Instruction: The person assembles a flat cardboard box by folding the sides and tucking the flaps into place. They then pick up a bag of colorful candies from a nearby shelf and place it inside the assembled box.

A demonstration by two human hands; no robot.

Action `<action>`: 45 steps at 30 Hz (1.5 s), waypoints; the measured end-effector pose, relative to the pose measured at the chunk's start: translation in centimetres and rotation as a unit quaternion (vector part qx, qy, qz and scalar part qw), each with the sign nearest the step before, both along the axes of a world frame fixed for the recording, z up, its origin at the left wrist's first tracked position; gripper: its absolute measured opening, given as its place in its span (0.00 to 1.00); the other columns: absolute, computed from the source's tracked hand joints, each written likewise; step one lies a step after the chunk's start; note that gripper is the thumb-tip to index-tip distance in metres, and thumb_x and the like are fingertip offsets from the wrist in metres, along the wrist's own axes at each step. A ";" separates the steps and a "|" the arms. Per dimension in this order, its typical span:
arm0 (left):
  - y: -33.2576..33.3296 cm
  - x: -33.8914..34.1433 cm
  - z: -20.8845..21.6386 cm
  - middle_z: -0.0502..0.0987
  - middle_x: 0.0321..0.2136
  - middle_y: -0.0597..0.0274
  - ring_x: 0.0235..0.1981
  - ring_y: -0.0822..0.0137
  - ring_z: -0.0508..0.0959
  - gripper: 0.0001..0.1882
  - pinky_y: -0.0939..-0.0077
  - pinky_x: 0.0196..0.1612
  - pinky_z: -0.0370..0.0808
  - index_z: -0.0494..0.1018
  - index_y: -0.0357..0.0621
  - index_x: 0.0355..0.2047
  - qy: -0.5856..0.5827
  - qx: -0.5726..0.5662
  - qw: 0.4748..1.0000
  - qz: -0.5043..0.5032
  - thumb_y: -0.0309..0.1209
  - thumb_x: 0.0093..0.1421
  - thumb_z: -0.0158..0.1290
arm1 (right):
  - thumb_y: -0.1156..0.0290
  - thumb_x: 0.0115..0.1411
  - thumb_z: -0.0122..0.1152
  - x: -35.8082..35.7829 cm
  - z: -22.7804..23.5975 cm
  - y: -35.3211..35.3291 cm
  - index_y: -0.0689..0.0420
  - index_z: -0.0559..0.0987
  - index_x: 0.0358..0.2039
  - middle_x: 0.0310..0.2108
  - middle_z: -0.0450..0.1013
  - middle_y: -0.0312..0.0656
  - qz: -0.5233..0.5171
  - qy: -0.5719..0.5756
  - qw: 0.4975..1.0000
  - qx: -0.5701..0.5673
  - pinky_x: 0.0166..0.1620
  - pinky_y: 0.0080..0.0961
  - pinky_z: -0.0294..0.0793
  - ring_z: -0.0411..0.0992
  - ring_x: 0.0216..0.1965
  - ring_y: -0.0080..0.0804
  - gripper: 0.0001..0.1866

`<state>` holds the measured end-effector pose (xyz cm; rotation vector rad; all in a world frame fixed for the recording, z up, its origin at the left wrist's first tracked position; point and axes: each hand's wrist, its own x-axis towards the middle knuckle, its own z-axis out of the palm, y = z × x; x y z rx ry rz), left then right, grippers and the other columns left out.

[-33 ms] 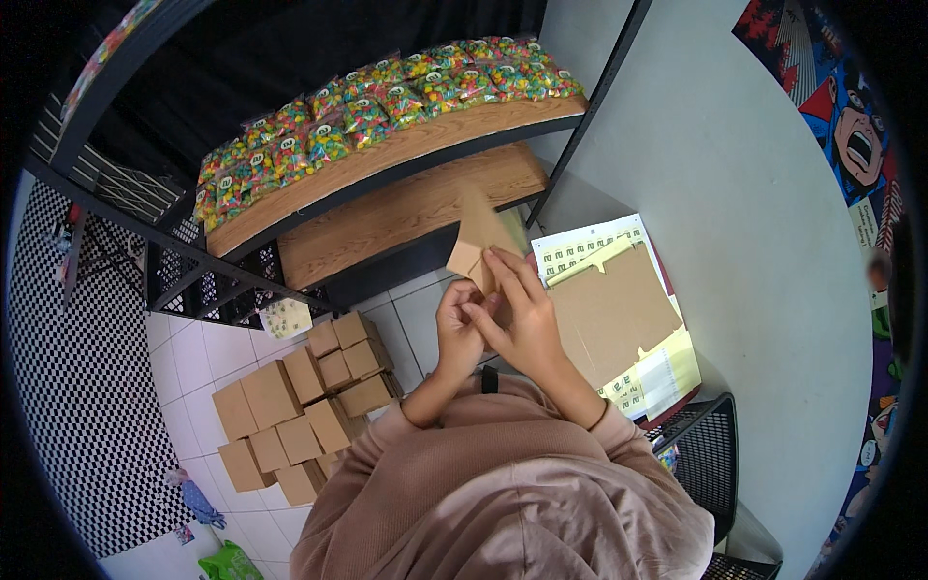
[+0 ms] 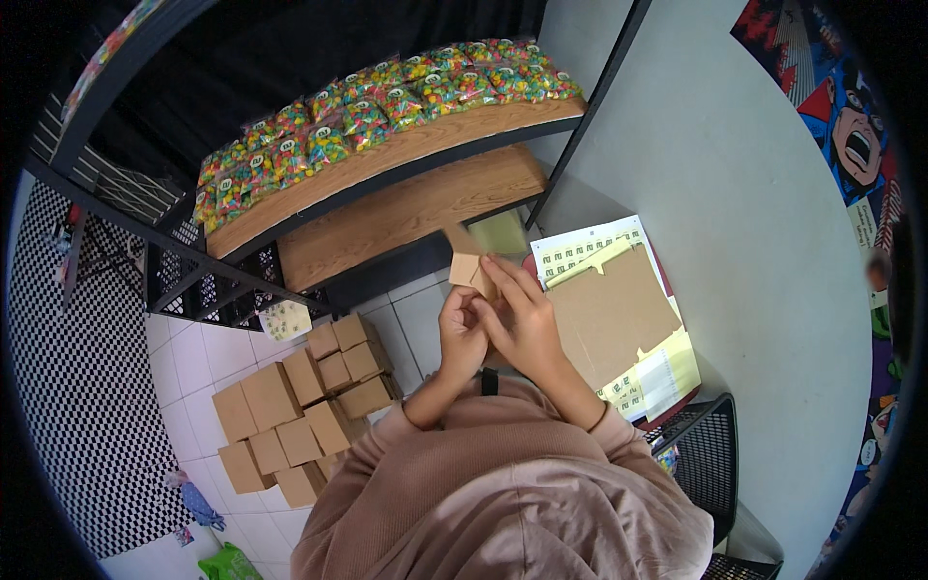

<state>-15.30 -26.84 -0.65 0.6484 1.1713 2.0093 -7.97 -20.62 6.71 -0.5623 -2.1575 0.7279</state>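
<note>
A small brown cardboard box (image 2: 467, 275) is in both hands, in front of the body (its far flap is blurred). The left hand (image 2: 461, 336) has its grip narrowed around the near end; the right hand (image 2: 527, 327) also holds it, fingers along the right side. Leftward, brown cardboard boxes (image 2: 299, 440) cluster on the white tiled floor (image 2: 184, 387); rightward lies a flat brown cardboard sheet (image 2: 614, 314) over yellow-and-white sticker sheets (image 2: 665, 383).
</note>
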 end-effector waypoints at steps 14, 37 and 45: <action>-1.6 -3.2 2.2 0.71 0.42 0.59 0.43 0.64 0.71 0.21 0.63 0.41 0.72 0.66 0.45 0.44 -0.262 0.006 0.934 -0.244 0.46 0.62 0.33 | 0.84 0.49 0.53 2.4 -1.4 0.8 0.62 0.75 0.40 0.36 0.72 0.47 0.063 0.045 0.996 -0.036 0.37 0.25 0.73 0.73 0.35 0.39 0.15; -0.9 -4.5 5.0 0.70 0.38 0.56 0.38 0.71 0.74 0.18 0.78 0.36 0.74 0.60 0.36 0.41 -0.008 0.044 0.990 -0.131 0.16 0.50 0.51 | 0.83 0.42 0.57 1.9 1.0 1.2 0.61 0.77 0.36 0.32 0.72 0.45 0.033 0.062 0.997 0.025 0.35 0.27 0.73 0.72 0.32 0.38 0.17; -0.4 -4.3 5.3 0.72 0.37 0.55 0.39 0.68 0.74 0.18 0.76 0.42 0.73 0.63 0.34 0.39 0.093 0.044 0.994 -0.031 0.13 0.48 0.53 | 0.83 0.41 0.58 1.1 0.3 1.2 0.61 0.78 0.35 0.29 0.72 0.44 0.021 0.109 0.990 0.092 0.33 0.27 0.73 0.73 0.31 0.37 0.16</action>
